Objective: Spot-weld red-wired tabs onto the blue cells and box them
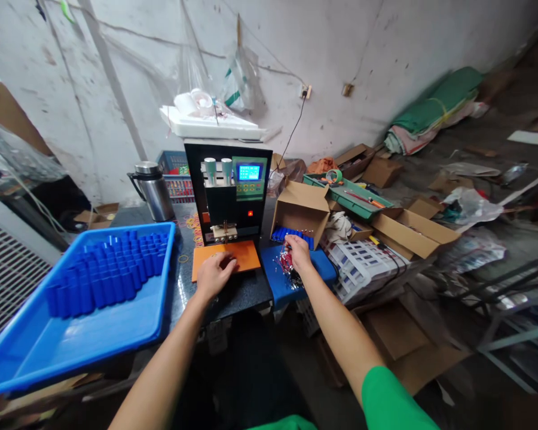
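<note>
My left hand (pixel 214 275) rests on the orange board (pixel 246 255) below a black machine (pixel 226 209) with a lit blue screen. Its thumb and fingers are apart, and I see nothing in them. To the right, my right hand (pixel 298 253) has its fingertips pinched on the upper end of red wires (pixel 286 259). More red and black wires with pale tips lie bunched under that hand on a blue surface (pixel 275 288). Just beyond it, an open cardboard box (pixel 298 203) lies on its side with a row of blue cylinders (pixel 280 233) at its mouth.
A blue tray (pixel 116 328) at left holds many upright blue cylinders (pixel 112 269). Behind it stands a steel jug (pixel 155 191). A green tray of tools (pixel 354 200), a white crate (pixel 356 263) and cardboard boxes (pixel 412 233) crowd the right side.
</note>
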`<state>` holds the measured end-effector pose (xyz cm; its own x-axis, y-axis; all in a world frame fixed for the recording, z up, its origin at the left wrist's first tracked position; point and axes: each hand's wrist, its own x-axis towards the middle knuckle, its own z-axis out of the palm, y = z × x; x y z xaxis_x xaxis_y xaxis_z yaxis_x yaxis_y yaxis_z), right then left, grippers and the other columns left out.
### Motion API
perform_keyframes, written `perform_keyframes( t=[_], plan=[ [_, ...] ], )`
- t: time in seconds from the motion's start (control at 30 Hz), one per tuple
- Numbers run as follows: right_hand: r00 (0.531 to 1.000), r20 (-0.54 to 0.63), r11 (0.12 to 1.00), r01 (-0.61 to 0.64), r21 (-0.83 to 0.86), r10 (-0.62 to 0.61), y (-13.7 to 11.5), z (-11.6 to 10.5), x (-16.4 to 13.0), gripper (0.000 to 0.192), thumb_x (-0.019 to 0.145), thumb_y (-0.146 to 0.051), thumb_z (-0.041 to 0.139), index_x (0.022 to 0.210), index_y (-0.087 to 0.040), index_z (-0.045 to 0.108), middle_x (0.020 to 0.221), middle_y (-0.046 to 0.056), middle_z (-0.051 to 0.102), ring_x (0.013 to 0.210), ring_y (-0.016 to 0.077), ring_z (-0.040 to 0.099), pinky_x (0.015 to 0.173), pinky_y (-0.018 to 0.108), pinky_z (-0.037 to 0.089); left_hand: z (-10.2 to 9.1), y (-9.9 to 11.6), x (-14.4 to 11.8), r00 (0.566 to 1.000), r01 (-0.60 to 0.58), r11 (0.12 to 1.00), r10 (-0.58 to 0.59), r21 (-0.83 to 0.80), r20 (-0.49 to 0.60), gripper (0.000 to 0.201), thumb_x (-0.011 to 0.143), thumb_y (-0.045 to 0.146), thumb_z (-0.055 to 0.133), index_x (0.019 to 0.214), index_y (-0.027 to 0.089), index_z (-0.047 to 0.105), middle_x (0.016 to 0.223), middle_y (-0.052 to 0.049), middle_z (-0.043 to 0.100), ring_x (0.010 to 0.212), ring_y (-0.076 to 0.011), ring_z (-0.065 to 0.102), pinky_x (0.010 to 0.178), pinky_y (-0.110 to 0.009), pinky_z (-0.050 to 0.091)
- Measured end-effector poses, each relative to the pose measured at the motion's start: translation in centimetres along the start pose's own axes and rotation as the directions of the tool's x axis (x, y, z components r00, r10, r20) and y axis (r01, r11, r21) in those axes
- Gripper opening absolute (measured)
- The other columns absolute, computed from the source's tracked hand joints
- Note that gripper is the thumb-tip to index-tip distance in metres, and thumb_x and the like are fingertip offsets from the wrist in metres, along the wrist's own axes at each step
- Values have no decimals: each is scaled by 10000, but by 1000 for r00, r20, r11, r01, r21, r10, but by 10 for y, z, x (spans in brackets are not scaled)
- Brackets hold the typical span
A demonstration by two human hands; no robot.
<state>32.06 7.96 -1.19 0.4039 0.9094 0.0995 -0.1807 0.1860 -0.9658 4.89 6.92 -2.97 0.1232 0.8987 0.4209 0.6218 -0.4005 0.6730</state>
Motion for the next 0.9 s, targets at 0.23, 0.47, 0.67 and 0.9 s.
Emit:
perform_keyframes(
  t=[0.23,0.47,0.67,0.9],
  plan=[
    [997,76,972,9,235,-28,-12,32,-33,265,664,-415,731,705,-195,588,617,-42,548,573,105,499,579,238,418,0,22,-17,998,52,924,-65,-378,-22,409,830,525,628,1010,173,730,991,-88,757,900,-238,715,831,-357,569],
    [994,109,984,9,176,-29,-8,74,-79,247,722,-423,692,731,-192,606,610,-43,537,579,109,488,606,249,407,10,74,-50,995,-5,946,-28,-326,-95,291,811,436,682,951,185,731,846,-50,756,732,-190,701,705,-297,558],
    [988,153,992,1,127,-21,-4,88,-99,254,753,-441,667,738,-197,600,621,-38,536,586,119,491,607,255,411,7,68,-57,981,139,866,-187,-480,-53,282,847,447,621,895,179,695,775,-50,740,690,-183,690,656,-282,545],
    [871,485,996,88,-5,-74,-6,81,-105,219,748,-405,684,752,-191,638,687,-15,605,633,137,540,642,270,441,-13,56,-61,972,227,783,-215,-579,91,308,843,486,611,848,178,608,755,-49,720,671,-166,659,623,-261,512]
  ],
)
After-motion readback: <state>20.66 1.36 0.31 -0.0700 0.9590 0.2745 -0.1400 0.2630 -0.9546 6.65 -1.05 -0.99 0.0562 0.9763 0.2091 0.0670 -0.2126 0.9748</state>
